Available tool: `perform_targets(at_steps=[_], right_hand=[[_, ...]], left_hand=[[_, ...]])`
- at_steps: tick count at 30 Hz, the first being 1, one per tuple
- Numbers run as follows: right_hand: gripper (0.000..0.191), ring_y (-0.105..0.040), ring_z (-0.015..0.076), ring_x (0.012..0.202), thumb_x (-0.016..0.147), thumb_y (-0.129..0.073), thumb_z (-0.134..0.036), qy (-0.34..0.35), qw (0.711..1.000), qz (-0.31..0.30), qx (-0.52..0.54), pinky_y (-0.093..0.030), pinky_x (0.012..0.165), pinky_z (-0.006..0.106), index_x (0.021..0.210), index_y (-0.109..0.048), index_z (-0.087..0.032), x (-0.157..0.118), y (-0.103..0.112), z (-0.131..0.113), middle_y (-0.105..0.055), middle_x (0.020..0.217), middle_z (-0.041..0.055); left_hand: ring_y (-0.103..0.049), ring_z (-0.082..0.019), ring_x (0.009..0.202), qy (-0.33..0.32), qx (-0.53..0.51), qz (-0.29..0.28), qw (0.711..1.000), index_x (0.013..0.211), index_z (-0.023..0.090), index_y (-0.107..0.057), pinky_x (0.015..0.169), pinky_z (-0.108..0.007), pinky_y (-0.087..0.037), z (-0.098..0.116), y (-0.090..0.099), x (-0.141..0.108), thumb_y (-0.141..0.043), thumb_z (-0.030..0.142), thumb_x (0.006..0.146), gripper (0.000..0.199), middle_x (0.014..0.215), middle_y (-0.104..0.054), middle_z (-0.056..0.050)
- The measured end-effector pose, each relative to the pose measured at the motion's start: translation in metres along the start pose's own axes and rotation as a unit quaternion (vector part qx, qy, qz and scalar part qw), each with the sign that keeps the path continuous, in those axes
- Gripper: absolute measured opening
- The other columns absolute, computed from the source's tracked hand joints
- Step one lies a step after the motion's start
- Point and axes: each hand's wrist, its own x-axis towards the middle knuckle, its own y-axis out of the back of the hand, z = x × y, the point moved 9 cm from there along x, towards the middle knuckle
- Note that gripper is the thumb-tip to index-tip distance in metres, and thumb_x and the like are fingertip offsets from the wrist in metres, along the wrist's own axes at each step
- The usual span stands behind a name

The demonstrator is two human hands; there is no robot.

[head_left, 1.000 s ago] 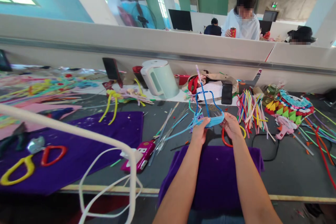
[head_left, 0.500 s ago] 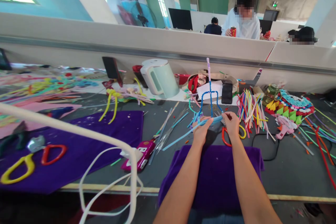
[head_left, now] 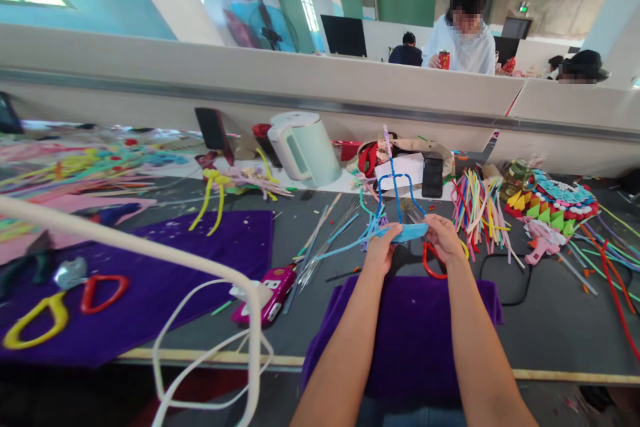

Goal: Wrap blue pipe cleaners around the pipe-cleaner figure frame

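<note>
Between my hands is a flat light-blue band of pipe cleaners (head_left: 411, 233), joined to a blue trident-shaped pipe-cleaner frame (head_left: 397, 197) with a pale lilac tip. My left hand (head_left: 382, 253) pinches the band's left end, where loose blue strands trail off to the left. At its right end, the fingers of my right hand (head_left: 444, 240) are closed on it. Scissors with red and yellow handles (head_left: 434, 261) lie on the table behind and below my right hand, partly covered by it. A folded purple cloth (head_left: 410, 340) lies under my forearms.
A bundle of coloured pipe cleaners (head_left: 477, 210) and a pink glue gun (head_left: 543, 240) lie to the right. A pale green kettle (head_left: 313, 150) stands behind. To the left are a magenta device (head_left: 273, 297), another purple cloth (head_left: 235, 240) and a white bent tube (head_left: 200, 253). Across the partition, a person holds a red can.
The blue frame has tipped left and lowered a little. The band has turned so its flat face shows more widely. My right hand has shifted slightly right and down.
</note>
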Motion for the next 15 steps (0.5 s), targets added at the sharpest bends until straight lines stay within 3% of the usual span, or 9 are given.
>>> perform_targets(at_steps=[4,7,15], right_hand=[[0.023,-0.048,0.0077,0.056,0.066,-0.075,-0.034,-0.040,0.992,-0.067,0.104,-0.043,0.055,0.018,0.067,-0.060,-0.017,-0.006,-0.022,0.006,-0.055,0.063,-0.0029],[0.024,-0.048,0.0068,0.054,0.066,-0.076,-0.033,-0.047,0.986,-0.083,0.138,-0.043,0.054,0.018,0.066,-0.060,-0.017,-0.007,-0.028,0.007,-0.054,0.061,-0.0040],[0.022,-0.053,0.0073,0.056,0.065,-0.077,-0.033,-0.022,0.999,0.005,0.029,-0.046,0.060,0.019,0.072,-0.065,-0.016,-0.002,0.003,0.002,-0.058,0.061,-0.0032]], left_hand=[[-0.058,-0.010,0.051,0.038,-0.038,-0.020,0.998,0.071,0.014,-0.067,0.051,-0.022,-0.046,-0.004,-0.005,-0.002,-0.084,0.024,0.046,0.032,0.058,-0.064,0.001],[-0.058,-0.010,0.051,0.049,-0.048,-0.026,0.997,0.072,0.015,-0.066,0.051,-0.021,-0.046,-0.007,-0.005,-0.002,-0.084,0.023,0.047,0.032,0.059,-0.064,0.002],[-0.059,-0.011,0.053,-0.002,-0.016,0.012,1.000,0.072,0.013,-0.067,0.053,-0.023,-0.046,0.004,0.003,-0.001,-0.084,0.025,0.047,0.033,0.060,-0.066,0.000]])
